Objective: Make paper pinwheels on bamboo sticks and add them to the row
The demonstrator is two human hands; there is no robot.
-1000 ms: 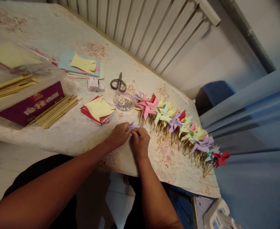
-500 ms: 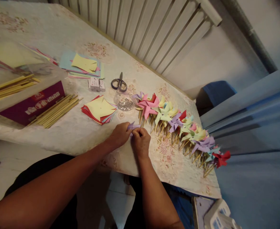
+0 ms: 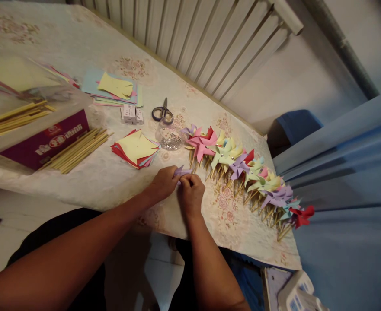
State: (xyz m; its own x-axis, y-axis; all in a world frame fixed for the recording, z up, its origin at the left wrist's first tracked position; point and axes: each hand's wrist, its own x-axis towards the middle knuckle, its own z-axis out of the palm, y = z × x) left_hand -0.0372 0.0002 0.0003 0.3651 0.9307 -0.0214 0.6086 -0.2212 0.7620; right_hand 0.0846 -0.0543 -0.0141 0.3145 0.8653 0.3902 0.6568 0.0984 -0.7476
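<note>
Between my two hands is a purple paper pinwheel [image 3: 181,171], its folded points showing above the fingers. My left hand [image 3: 164,181] is closed on its left side. The fingers of my right hand [image 3: 193,190] pinch its right side, touching close to the left fingertips. Whatever lies under the fingers is hidden. Just beyond the hands lie a stack of cut paper squares [image 3: 136,149], yellow on top with red beneath, and a clear dish of small metal pins [image 3: 171,140].
Finished pinwheels on sticks [image 3: 238,166] lie in a long row to the right. Dark-handled scissors [image 3: 162,113], small white boxes [image 3: 131,114] and coloured paper sheets [image 3: 112,88] are farther back. Wooden sticks [image 3: 78,151] lie beside a plastic container [image 3: 44,140] at left.
Almost nothing differs. Both hands keep their hold on the purple pinwheel, and the view has shifted very slightly.
</note>
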